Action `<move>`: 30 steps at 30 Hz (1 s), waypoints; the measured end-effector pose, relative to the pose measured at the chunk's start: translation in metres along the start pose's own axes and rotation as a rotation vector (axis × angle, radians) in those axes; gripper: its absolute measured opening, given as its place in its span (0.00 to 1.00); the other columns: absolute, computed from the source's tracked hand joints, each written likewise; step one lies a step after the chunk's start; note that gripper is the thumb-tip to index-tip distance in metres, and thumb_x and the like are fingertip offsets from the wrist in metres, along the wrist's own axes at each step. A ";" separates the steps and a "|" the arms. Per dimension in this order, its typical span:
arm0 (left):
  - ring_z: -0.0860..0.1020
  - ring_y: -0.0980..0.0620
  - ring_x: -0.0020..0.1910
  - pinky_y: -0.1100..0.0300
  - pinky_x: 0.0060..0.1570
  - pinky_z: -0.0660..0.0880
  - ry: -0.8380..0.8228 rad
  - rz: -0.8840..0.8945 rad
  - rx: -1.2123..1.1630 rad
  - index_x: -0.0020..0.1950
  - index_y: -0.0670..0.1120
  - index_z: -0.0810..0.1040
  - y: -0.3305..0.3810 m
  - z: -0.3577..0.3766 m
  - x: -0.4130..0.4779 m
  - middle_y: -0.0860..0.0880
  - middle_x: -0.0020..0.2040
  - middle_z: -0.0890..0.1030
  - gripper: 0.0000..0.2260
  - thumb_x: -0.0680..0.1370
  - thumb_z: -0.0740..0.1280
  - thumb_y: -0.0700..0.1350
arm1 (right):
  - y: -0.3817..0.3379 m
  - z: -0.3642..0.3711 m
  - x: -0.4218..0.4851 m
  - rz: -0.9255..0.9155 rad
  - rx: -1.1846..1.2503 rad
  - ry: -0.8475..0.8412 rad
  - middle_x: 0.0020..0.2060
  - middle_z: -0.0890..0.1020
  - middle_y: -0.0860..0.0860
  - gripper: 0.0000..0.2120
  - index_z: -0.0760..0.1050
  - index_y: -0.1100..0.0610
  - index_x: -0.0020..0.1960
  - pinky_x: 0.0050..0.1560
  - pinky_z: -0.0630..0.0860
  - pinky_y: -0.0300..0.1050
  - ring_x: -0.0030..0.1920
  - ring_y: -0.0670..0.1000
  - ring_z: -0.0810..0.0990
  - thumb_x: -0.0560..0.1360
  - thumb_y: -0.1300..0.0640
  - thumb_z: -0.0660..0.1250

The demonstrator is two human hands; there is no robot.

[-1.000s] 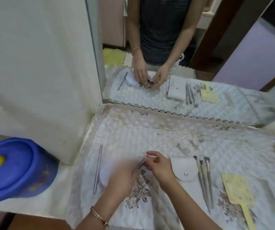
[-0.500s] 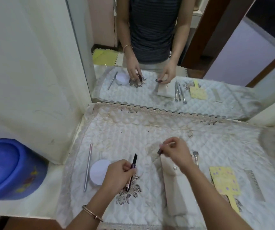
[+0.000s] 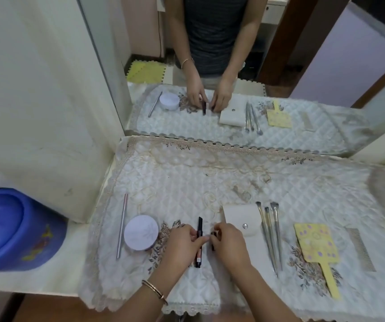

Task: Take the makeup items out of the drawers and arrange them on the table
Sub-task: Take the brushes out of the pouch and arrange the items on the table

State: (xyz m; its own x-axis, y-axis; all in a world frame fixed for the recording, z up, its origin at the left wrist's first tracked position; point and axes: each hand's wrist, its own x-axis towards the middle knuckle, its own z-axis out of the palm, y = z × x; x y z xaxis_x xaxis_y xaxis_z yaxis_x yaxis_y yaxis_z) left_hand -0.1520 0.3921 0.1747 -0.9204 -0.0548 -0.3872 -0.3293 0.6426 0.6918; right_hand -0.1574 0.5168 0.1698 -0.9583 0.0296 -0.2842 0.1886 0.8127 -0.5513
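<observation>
Both hands (image 3: 206, 242) drawn together, left fingers (image 3: 200, 239) pinching black pencil (image 3: 199, 242) (right grip unclear), quilt (image 3: 187, 182) beyond bare

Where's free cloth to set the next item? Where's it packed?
Free: the wide band of quilted cloth between the mirror edge and the item row. Also the near strip below the round compact, left of the left hand. Crowded: the row from silver stick through black pen, white pouch, brushes, yellow hand mirror to comb.
</observation>
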 end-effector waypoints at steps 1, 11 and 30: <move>0.74 0.55 0.38 0.66 0.34 0.67 0.009 0.001 -0.009 0.46 0.45 0.76 -0.001 -0.003 -0.002 0.53 0.34 0.74 0.11 0.72 0.69 0.52 | 0.000 0.000 -0.001 -0.006 0.018 0.019 0.46 0.78 0.55 0.06 0.75 0.58 0.49 0.44 0.69 0.42 0.48 0.54 0.78 0.75 0.56 0.64; 0.77 0.49 0.41 0.61 0.42 0.69 0.449 -0.118 -0.058 0.49 0.42 0.79 -0.080 -0.099 -0.019 0.44 0.45 0.81 0.06 0.74 0.66 0.39 | -0.068 0.014 0.007 -0.342 -0.001 -0.109 0.60 0.75 0.52 0.18 0.71 0.55 0.63 0.56 0.67 0.39 0.59 0.51 0.73 0.74 0.53 0.64; 0.76 0.52 0.60 0.58 0.61 0.73 -0.021 -0.162 -0.840 0.67 0.46 0.70 -0.075 -0.104 -0.022 0.47 0.65 0.76 0.25 0.73 0.64 0.57 | -0.108 0.015 0.020 -0.331 0.318 -0.473 0.52 0.73 0.39 0.33 0.68 0.47 0.64 0.44 0.71 0.28 0.53 0.40 0.73 0.62 0.48 0.77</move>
State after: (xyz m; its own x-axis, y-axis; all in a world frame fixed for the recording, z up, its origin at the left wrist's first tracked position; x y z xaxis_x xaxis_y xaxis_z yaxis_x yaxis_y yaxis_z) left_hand -0.1289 0.2659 0.1950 -0.8473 -0.0772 -0.5255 -0.5110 -0.1518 0.8461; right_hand -0.1936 0.4208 0.2122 -0.7924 -0.5104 -0.3340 0.0241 0.5210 -0.8532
